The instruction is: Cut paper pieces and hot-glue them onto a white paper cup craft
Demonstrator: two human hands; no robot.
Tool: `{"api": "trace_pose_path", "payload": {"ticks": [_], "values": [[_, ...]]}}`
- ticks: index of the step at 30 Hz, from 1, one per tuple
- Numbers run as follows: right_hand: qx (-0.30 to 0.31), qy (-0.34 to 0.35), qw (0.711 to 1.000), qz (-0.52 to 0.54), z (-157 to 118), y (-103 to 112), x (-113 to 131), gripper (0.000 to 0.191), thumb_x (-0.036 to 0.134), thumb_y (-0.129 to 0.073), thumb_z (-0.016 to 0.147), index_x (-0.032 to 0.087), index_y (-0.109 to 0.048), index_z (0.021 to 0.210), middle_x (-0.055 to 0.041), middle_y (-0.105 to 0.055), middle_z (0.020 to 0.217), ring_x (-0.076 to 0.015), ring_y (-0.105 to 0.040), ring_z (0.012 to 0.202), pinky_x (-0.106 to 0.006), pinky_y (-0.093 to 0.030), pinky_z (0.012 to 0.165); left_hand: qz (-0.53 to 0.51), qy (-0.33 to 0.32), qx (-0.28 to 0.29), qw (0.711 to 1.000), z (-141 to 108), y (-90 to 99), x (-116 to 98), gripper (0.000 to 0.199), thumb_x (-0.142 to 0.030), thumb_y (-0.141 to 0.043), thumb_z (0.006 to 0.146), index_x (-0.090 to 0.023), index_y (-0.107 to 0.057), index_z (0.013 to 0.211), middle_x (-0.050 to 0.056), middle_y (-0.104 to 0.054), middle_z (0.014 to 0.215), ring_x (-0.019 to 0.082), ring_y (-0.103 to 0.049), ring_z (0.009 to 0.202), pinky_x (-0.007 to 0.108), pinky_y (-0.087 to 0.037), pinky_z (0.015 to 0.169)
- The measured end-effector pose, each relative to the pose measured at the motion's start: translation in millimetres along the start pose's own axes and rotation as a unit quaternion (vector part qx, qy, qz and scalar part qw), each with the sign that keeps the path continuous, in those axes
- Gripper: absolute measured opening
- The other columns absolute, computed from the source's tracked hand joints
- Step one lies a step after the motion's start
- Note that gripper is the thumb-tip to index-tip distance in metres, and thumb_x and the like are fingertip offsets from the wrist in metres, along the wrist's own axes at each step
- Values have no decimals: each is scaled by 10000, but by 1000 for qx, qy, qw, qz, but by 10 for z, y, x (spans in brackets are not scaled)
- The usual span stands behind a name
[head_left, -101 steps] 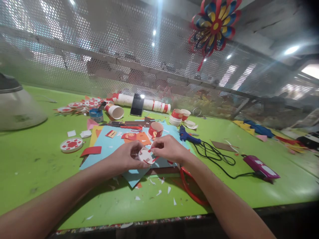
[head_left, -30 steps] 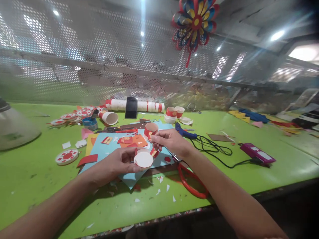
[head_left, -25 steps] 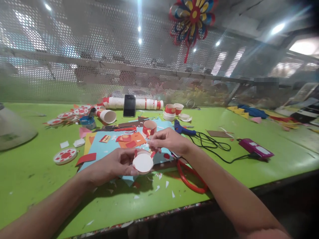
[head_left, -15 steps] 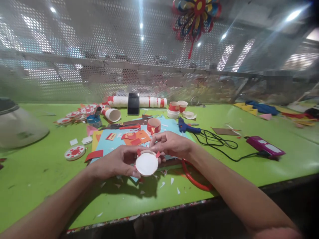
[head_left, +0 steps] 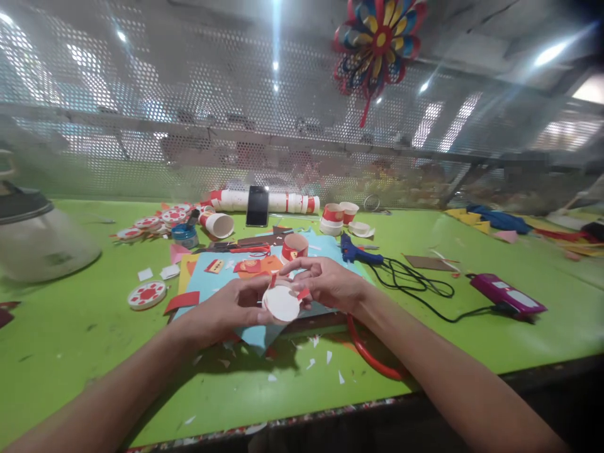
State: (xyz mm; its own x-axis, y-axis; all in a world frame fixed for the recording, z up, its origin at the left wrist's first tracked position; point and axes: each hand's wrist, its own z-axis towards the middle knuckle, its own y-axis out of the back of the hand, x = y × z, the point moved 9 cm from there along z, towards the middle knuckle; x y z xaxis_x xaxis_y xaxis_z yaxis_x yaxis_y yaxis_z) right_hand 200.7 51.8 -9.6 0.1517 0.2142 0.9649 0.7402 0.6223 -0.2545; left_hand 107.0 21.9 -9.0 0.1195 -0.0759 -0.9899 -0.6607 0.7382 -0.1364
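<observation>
Left hand [head_left: 229,309] and right hand [head_left: 333,284] grip a white disc [head_left: 282,302]; green worktop [head_left: 70,333] below, mesh wall [head_left: 212,94] at 12 o'clock.

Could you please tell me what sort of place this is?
Probably a craft workshop: a blue glue gun and light-blue paper lie on the green table, and a colourful flower ornament hangs beyond.

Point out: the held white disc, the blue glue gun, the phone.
White disc [head_left: 282,302]: head view, on its flat face.
Blue glue gun [head_left: 358,253]: head view, on its body.
Phone [head_left: 257,206]: head view, on its dark screen.
</observation>
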Motion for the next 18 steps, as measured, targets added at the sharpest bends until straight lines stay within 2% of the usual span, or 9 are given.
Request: {"api": "trace_pose_path", "payload": {"ticks": [4,9,13,18], "values": [[-64,42,997,3,32,103,45,375,233,-780,673,131,-626,1000,-7,-653,672,-105,-606,562,-220,-460,510,-36,-16,-119,992,-2,209,22,526,-298,-710,754,-214,-553,1249,85,-664,1093,195,-609,922,310,-479,826],[-134,63,989,-20,36,153,28,366,283,-807,638,132,-640,928,-4,-663,689,-103,-607,561,-231,-467,528,-81,-16,-156,984,14,223,75,406,-242,-678,782,-196,-599,1178,78,-685,1000,172,-622,846,270,-487,761],[-150,58,985,-54,61,131,-55,328,305,-797,650,131,-642,881,0,-675,647,-91,-600,522,-226,-472,534,-135,-2,-201,970,17,259,155,324,-274,-648,802,-195,-624,1116,56,-690,880,142,-613,687,259,-490,636],[-134,33,990,-42,97,42,-157,324,307,-791,653,128,-618,861,-17,-683,634,-135,-638,574,-308,-539,599,-104,10,-277,955,-16,353,198,374,-338,-686,752,-181,-617,1084,37,-679,763,144,-592,604,271,-477,582]]}}
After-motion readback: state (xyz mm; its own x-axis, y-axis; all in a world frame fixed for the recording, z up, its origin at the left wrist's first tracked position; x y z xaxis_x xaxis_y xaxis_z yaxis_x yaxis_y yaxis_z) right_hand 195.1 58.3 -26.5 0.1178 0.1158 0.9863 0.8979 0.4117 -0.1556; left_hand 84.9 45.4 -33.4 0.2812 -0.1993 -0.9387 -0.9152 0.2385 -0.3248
